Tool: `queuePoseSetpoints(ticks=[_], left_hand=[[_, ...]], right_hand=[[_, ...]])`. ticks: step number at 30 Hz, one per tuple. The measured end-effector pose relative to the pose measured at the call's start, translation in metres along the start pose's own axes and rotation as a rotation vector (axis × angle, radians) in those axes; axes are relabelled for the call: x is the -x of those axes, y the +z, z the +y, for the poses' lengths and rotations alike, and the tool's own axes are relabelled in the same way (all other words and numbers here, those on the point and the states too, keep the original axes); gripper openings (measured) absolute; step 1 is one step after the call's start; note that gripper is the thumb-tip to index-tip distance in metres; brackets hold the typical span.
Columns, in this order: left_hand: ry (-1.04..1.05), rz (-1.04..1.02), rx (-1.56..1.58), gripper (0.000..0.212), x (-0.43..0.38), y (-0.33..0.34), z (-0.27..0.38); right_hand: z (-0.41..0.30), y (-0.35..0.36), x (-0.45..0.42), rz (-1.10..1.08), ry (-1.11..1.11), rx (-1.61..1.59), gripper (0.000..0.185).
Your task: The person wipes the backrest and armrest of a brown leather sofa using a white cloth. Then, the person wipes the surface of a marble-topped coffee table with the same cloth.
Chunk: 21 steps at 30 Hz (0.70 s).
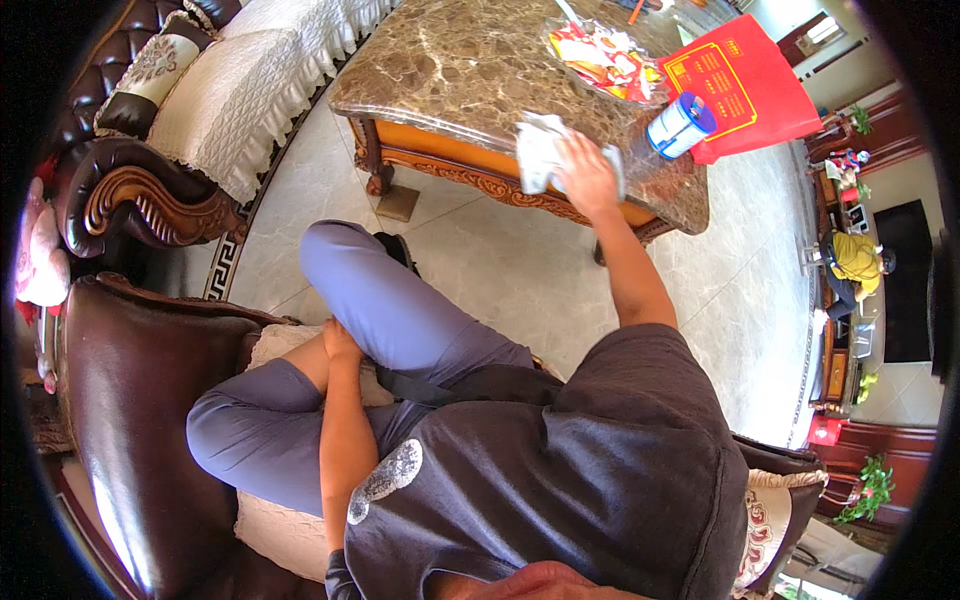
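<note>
My right hand (586,174) presses a whitish cloth (538,154) onto the front edge of a brown marble-topped table (427,56). Part of the cloth hangs over the edge, and more shows beyond my fingers. Just right of that hand stands a blue and white can (681,126). Behind the can is a red bag (739,86) bearing yellow writing. A clear dish (600,64) of wrapped snacks sits farther back. My left hand (341,341) rests between my crossed legs, against the raised leg; its fingers are partly hidden.
I sit on a brown leather armchair (142,420). A sofa with a white quilted cover (232,97) stands at the upper left. Grey floor tiles (480,247) lie between me and the table. Far right, a person in a yellow top (855,259) sits near a dark television (904,281).
</note>
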<state>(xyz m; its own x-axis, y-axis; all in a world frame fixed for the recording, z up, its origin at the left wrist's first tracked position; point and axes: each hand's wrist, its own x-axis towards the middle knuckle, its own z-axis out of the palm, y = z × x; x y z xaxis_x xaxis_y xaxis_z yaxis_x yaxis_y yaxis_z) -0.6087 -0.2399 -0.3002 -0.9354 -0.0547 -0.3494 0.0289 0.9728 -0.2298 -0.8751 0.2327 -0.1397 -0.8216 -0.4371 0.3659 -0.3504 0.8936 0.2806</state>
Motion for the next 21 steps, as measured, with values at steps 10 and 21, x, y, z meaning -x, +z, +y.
queuePoseSetpoints(ticks=[10,21], left_hand=[[-0.045,0.005,0.003,0.029,-0.023,0.042,-0.002],[-0.028,-0.149,-0.064,0.030,-0.013,0.012,-0.008]], right_hand=[[0.188,0.024,0.150,-0.112,0.892,-0.015,0.064],[0.029,0.035,-0.023,-0.356,0.716,-0.119,0.081]])
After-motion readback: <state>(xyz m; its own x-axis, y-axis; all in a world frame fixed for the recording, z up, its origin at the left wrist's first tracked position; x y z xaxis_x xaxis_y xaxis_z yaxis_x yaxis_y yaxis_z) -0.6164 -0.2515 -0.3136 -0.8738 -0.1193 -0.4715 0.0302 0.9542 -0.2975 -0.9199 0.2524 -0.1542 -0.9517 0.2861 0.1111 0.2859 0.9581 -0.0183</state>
